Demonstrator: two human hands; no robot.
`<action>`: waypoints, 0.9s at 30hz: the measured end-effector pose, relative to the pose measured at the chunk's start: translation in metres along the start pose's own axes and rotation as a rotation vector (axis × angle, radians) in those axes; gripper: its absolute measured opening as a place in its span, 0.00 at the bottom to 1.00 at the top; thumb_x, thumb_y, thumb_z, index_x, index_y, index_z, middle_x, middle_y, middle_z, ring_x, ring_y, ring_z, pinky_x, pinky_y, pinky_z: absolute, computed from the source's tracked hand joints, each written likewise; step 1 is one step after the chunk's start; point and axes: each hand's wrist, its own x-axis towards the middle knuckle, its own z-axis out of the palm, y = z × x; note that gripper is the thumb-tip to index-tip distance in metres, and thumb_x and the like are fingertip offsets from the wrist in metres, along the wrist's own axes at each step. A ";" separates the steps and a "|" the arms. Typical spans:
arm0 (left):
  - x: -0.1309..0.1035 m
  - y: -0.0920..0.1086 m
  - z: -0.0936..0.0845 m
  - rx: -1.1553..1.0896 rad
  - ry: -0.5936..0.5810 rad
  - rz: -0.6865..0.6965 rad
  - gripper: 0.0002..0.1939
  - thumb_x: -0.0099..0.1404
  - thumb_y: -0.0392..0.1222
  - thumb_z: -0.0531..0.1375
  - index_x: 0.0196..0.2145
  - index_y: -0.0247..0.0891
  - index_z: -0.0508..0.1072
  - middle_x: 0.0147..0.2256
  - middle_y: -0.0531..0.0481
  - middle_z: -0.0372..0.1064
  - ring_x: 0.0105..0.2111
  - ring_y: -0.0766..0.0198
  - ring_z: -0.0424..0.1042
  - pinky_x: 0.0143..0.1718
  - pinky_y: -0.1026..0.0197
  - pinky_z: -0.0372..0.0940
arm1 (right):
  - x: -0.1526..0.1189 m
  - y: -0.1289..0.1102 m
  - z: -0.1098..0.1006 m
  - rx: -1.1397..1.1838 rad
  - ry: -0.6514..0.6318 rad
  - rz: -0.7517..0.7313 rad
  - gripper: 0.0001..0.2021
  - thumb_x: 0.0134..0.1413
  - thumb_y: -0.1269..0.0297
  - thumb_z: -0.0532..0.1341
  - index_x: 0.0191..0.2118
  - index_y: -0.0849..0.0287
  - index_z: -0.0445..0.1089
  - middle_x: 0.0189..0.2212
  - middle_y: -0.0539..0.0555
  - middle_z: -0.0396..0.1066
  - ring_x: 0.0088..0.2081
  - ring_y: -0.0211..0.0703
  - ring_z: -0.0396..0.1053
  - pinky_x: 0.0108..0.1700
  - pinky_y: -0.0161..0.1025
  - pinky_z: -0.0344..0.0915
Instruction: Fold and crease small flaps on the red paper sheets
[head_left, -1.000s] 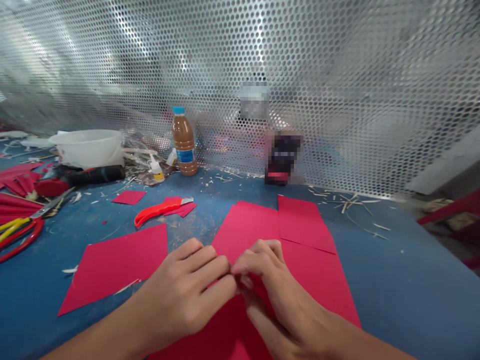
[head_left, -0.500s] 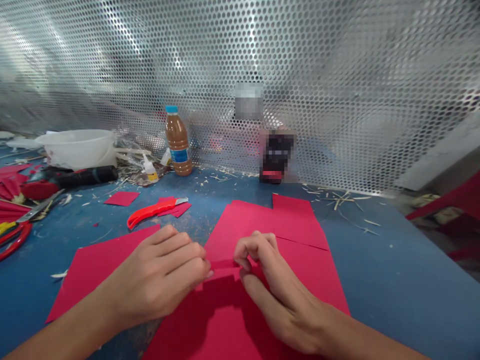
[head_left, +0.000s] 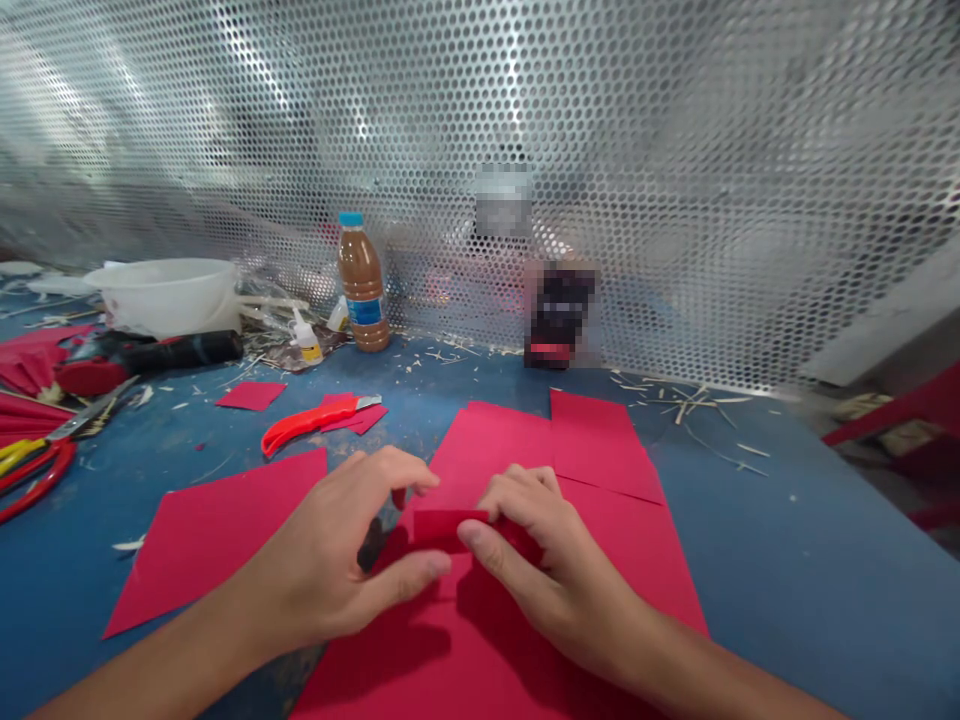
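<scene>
Perforated metal wall [head_left: 637, 150] rose behind a blue table [head_left: 825, 560] littered with pale slivers, and red paper covered much of the near side. What had just changed was the left hand [head_left: 337, 545]: a second earlier its fingertips met the other hand's over the work, then it drew aside with its fingers bunched. Now its thumb and fingers were spread wide around the near end of a small red strip [head_left: 450, 523], with nothing that I could see gripped between them.

That left the right hand [head_left: 555, 560] alone on the strip, thumb in front and fingers behind, pinching its right end. The strip stood up on edge, its upper border showing as a straight line, above the large red sheet [head_left: 622, 540] in front of the person. Whether it was a loose piece or a raised part of that sheet, I couldn't tell. To my mind the change meant that the right pinch was now keeping the piece in place while the left was free for another grip.

Around them nothing else had shifted: the orange-red knife [head_left: 300, 424] lay across some scraps, and the scissors [head_left: 54, 434] rested at the far left.
</scene>
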 end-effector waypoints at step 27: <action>0.005 0.019 0.015 -0.533 -0.227 -0.500 0.12 0.74 0.50 0.60 0.36 0.40 0.72 0.32 0.55 0.68 0.33 0.65 0.67 0.33 0.64 0.61 | 0.001 -0.002 -0.002 0.244 0.147 0.068 0.05 0.66 0.64 0.61 0.36 0.53 0.71 0.31 0.46 0.71 0.35 0.42 0.68 0.43 0.43 0.61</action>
